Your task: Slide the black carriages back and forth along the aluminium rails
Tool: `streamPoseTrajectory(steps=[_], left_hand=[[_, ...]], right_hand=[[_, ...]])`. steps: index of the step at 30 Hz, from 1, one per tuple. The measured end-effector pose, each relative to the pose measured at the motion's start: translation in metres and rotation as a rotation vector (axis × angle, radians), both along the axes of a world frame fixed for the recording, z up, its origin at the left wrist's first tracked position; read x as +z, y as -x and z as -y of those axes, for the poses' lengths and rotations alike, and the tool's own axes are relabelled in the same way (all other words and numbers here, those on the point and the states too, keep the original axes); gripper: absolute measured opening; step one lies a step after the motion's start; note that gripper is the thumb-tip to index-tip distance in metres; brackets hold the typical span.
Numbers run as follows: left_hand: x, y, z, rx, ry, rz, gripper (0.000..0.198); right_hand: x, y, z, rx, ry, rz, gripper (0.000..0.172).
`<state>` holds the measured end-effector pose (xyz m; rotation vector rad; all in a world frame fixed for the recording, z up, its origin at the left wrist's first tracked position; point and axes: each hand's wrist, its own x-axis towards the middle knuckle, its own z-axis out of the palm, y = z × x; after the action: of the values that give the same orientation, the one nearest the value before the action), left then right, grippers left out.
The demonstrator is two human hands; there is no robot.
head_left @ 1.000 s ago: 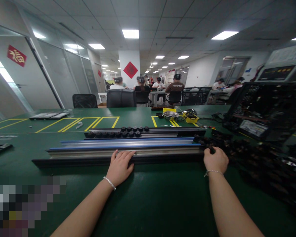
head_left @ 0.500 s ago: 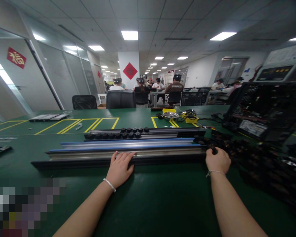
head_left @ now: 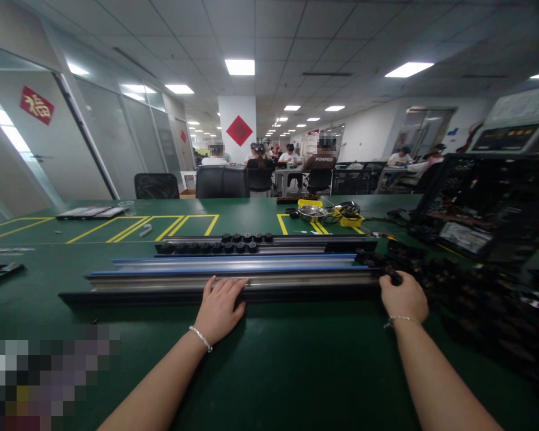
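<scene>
My left hand point(head_left: 222, 308) lies with its fingers stretched out over the nearest long metal rail point(head_left: 291, 286), which has dark edges. At that rail's right end, my right hand point(head_left: 404, 296) has its fingers closed around a small black part point(head_left: 391, 278), mostly hidden by the fingers. Just behind lies another rail with blue edges point(head_left: 238, 262). Farther back, several black rollers point(head_left: 215, 247) stand in rows along a pair of dark-edged rails point(head_left: 291, 247).
A heap of dark parts point(head_left: 489, 305) spreads to the right, in front of a black open-sided case point(head_left: 467, 209). Toward the back are a metal bowl point(head_left: 312, 211) and a yellow object with cables point(head_left: 350, 216). People sit at tables beyond.
My right hand has shifted slightly right, away from the rail's end, still closed. My left hand stays on the rail. The whole view has moved a little.
</scene>
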<state>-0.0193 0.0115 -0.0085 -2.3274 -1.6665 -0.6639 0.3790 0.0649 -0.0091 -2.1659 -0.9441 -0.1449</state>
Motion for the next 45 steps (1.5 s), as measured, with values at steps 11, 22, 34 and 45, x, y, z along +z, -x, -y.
streamPoseTrajectory(steps=[11, 22, 34, 45], left_hand=[[-0.001, 0.000, -0.001, -0.001, -0.008, -0.005, 0.045], [-0.002, 0.000, -0.001, -0.001, -0.019, 0.006, 0.046], [-0.001, 0.000, -0.001, 0.001, 0.000, 0.001, 0.045], [-0.001, -0.001, -0.001, 0.011, 0.004, -0.014, 0.045]], right_hand=[[0.003, -0.006, -0.001, -0.018, -0.004, -0.060, 0.046], [0.012, -0.013, 0.001, -0.022, 0.121, -0.120, 0.052], [0.019, -0.021, 0.001, -0.061, 0.192, -0.155, 0.052], [0.017, -0.022, -0.002, -0.081, 0.160, -0.101, 0.049]])
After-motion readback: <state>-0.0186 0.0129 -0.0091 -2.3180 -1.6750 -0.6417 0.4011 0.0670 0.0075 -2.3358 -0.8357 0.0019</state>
